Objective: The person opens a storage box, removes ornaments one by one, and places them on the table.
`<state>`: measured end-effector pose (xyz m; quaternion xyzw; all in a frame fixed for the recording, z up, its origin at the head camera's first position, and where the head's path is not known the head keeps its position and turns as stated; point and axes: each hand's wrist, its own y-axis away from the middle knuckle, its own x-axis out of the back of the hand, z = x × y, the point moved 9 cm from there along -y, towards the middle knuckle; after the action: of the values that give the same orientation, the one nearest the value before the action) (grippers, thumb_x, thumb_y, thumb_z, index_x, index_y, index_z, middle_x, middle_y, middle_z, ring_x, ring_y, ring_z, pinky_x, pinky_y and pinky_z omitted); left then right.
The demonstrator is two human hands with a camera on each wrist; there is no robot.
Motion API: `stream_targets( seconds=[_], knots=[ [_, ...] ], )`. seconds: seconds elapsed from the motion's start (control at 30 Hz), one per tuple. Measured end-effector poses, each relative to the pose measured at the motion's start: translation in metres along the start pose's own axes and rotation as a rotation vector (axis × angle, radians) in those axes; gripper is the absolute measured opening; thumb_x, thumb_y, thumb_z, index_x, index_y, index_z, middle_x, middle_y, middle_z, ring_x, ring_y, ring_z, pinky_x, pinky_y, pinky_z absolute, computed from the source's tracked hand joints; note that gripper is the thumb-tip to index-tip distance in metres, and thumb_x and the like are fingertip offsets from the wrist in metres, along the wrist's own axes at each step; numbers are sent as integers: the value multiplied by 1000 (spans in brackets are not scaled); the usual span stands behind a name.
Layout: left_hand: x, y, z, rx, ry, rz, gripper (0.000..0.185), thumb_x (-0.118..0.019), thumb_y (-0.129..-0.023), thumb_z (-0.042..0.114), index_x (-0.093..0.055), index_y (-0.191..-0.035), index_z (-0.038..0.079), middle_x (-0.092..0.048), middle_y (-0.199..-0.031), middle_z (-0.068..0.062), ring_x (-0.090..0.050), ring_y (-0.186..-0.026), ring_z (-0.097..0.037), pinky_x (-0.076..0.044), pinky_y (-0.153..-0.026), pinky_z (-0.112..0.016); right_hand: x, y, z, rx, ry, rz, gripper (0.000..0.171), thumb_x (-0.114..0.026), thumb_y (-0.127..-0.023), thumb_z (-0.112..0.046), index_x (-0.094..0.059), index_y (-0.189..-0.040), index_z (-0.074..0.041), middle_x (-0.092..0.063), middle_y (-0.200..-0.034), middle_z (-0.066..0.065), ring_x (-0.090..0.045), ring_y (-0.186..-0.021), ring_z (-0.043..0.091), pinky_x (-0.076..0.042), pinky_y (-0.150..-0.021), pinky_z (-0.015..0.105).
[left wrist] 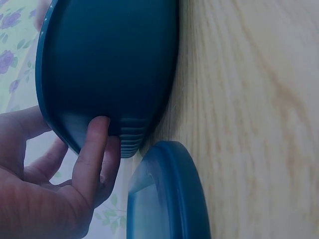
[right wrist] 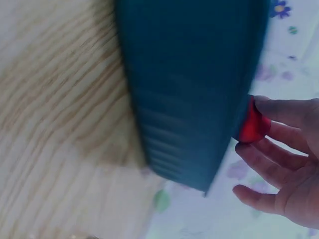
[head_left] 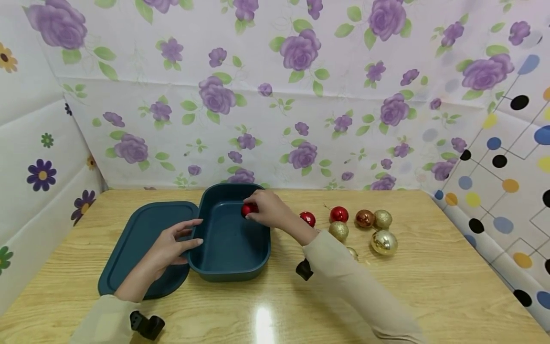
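Observation:
My right hand (head_left: 269, 209) pinches a shiny red Christmas ball (head_left: 248, 210) between fingers and thumb, over the right side of a dark teal box (head_left: 232, 275). In the right wrist view, the red ball (right wrist: 255, 124) shows past the box's rim, partly hidden by it. My left hand (head_left: 169, 244) holds the box's left edge. The left wrist view shows fingertips (left wrist: 99, 124) against the outer wall (left wrist: 109, 59) and another digit passing behind the rim. Beside the box on the left lies its flat teal lid (head_left: 143, 234), partly under my left forearm.
Right of the box lie several Christmas balls: red (head_left: 339, 214), copper (head_left: 364, 218), glittery gold (head_left: 339, 231) and a larger shiny gold one (head_left: 384, 242). My right forearm partly covers some. Flowered cloth (head_left: 266, 114) rises behind the wooden table (head_left: 429, 286).

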<state>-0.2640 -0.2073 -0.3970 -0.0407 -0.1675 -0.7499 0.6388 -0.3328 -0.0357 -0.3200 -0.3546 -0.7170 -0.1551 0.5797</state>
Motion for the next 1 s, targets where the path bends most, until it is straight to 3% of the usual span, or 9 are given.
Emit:
stream_targets(
  seconds=[0.2, 0.4, 0.7, 1.0],
  knots=[
    [0, 0, 0, 0, -7, 6, 62, -61, -89, 23, -32, -142, 10, -21, -143, -28, -35, -124, -44, -50, -80, -47, 29, 35, -9, 62, -102, 52, 36, -70, -82, -17, -64, -113, -1, -63, -107, 11, -58, -93, 20, -50, -74, 26],
    [0, 0, -1, 5, -10, 7, 61, -60, -89, 23, -32, -142, 11, -21, -143, -28, -34, -125, -44, -50, -80, -47, 49, 74, 4, 69, -191, 99, 36, -70, -81, -13, -63, -114, 0, -64, -104, 11, -61, -91, 20, -52, -75, 27],
    [1, 0, -1, 8, -13, 10, 62, -61, -89, 24, -32, -142, 11, -20, -144, -28, -34, -125, -44, -50, -81, -47, 69, 134, 47, -28, -254, 178, 37, -71, -79, -10, -62, -114, 0, -62, -109, 14, -63, -93, 24, -53, -75, 32],
    [0, 0, -1, 9, -11, 9, 62, -61, -89, 24, -32, -142, 12, -21, -143, -27, -36, -124, -43, -50, -80, -46, 91, 201, 109, -169, -270, 318, 36, -70, -79, -6, -63, -112, 4, -63, -103, 17, -64, -87, 25, -53, -70, 24]
  ],
)
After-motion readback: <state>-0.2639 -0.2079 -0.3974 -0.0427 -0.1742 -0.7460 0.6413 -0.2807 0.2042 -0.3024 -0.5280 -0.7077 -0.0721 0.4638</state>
